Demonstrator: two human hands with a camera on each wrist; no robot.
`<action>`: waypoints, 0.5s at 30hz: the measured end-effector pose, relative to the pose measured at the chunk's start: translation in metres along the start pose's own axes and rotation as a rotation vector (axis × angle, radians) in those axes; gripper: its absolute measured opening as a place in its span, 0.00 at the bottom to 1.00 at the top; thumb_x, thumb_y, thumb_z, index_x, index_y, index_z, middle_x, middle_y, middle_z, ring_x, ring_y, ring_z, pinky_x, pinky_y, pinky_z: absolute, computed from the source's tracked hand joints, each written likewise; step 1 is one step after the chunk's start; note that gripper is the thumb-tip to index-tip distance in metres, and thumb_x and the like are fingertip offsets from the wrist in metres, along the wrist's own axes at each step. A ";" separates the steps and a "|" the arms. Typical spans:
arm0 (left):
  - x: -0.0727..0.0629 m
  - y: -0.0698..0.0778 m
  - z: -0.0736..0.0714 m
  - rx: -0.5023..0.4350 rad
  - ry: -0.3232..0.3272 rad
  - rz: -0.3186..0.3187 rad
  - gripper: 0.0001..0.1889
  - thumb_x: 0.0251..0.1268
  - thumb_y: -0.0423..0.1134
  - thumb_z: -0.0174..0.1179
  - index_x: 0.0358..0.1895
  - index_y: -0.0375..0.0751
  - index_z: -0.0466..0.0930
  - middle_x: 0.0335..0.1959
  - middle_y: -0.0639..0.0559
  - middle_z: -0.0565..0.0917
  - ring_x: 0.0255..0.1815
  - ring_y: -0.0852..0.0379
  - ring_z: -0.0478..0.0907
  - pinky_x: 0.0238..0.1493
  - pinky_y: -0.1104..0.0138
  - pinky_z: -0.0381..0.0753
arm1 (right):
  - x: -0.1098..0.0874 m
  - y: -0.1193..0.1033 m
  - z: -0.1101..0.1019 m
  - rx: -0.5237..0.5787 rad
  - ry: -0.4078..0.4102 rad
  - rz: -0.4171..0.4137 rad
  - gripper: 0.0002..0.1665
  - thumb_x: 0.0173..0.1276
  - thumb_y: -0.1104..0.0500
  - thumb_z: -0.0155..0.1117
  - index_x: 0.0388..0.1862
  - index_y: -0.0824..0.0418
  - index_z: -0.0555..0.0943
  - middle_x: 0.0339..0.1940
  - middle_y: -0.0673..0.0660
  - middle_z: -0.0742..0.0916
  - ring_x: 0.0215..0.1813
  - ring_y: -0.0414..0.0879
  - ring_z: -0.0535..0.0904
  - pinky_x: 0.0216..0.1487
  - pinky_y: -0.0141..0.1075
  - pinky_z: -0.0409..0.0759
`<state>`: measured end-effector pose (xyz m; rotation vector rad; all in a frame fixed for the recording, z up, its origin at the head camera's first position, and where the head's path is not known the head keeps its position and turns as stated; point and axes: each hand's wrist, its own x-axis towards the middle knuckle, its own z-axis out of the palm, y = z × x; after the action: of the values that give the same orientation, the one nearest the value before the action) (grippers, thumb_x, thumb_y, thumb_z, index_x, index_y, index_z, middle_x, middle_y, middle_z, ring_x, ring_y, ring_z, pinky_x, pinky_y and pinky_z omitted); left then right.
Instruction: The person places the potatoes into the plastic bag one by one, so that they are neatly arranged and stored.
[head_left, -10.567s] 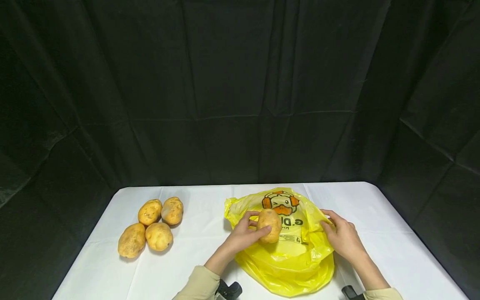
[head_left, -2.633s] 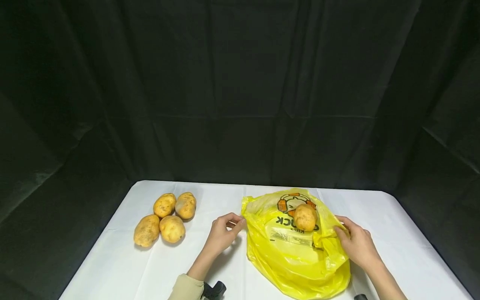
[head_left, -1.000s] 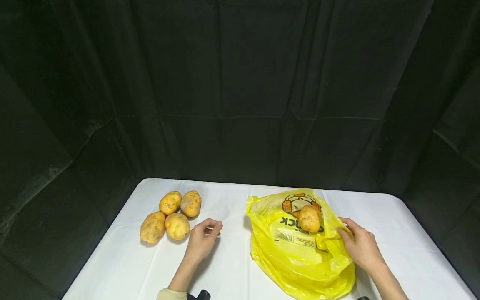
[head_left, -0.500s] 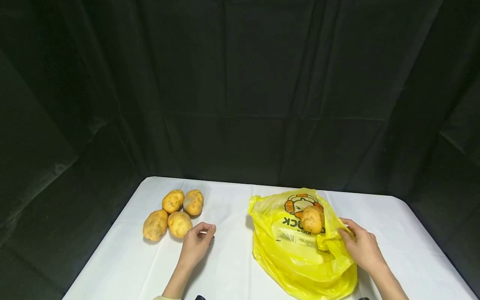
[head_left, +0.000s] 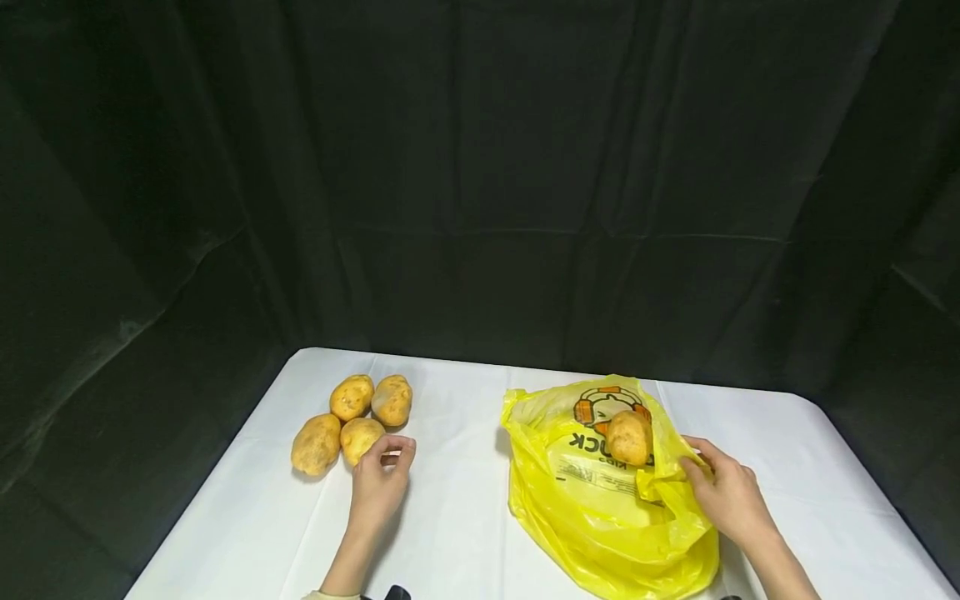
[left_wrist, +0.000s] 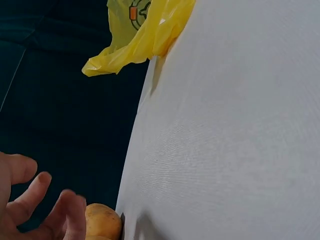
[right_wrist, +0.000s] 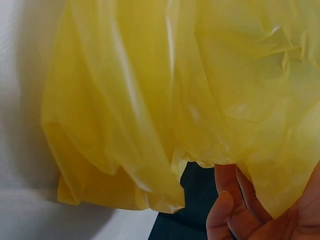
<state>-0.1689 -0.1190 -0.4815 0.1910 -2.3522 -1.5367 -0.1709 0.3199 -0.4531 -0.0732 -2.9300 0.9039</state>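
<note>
My left hand [head_left: 378, 483] holds nothing. Its fingers are loosely bent and overlap the nearest potato [head_left: 360, 438] in the head view. Several potatoes lie grouped there, among them a larger potato [head_left: 316, 444] to the left and a patchy potato [head_left: 392, 400] behind. With thumb and fingers, my right hand [head_left: 729, 493] pinches the right edge of a yellow plastic bag [head_left: 600, 542] with a duck print. The bag lies with its mouth spread, and a single potato [head_left: 629, 438] sits on its printed inner side. In the right wrist view, the bag's film [right_wrist: 115, 100] hangs beside my fingers.
A white cloth [head_left: 450, 500] covers the table. Dark curtains [head_left: 480, 183] rise behind it and along both sides. Between the potato group and the bag is a wide stretch of white cloth.
My left hand carried a potato to the bag and let it go on the printed side. Since then it has moved left to the potato group. My right hand keeps its grip on the bag.
</note>
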 end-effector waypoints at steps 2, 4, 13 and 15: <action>0.000 0.000 0.000 0.000 0.018 -0.002 0.06 0.69 0.39 0.61 0.40 0.40 0.83 0.40 0.48 0.84 0.38 0.51 0.81 0.42 0.59 0.78 | 0.000 0.000 0.000 -0.002 0.002 0.003 0.23 0.77 0.59 0.52 0.67 0.68 0.69 0.62 0.76 0.74 0.61 0.72 0.70 0.56 0.64 0.70; 0.000 0.000 0.000 0.000 0.036 -0.010 0.06 0.69 0.39 0.61 0.41 0.41 0.83 0.41 0.48 0.84 0.39 0.52 0.81 0.43 0.59 0.78 | 0.000 0.000 0.000 -0.001 0.006 0.003 0.23 0.77 0.59 0.52 0.67 0.68 0.69 0.62 0.76 0.74 0.61 0.73 0.69 0.56 0.64 0.70; 0.000 -0.003 -0.006 0.005 0.192 -0.047 0.09 0.66 0.37 0.63 0.44 0.36 0.81 0.36 0.46 0.83 0.34 0.51 0.82 0.38 0.61 0.79 | 0.001 -0.001 0.001 0.007 -0.008 0.014 0.23 0.77 0.60 0.52 0.67 0.69 0.69 0.63 0.76 0.73 0.62 0.73 0.69 0.56 0.64 0.69; 0.000 -0.005 -0.007 0.024 0.223 -0.063 0.10 0.65 0.37 0.64 0.45 0.36 0.80 0.37 0.45 0.82 0.34 0.51 0.81 0.39 0.60 0.78 | 0.001 -0.002 0.002 0.009 -0.008 0.015 0.23 0.77 0.61 0.52 0.67 0.69 0.69 0.63 0.76 0.73 0.62 0.73 0.69 0.57 0.64 0.69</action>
<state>-0.1671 -0.1268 -0.4831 0.4227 -2.2094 -1.4336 -0.1725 0.3176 -0.4537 -0.0917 -2.9364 0.9222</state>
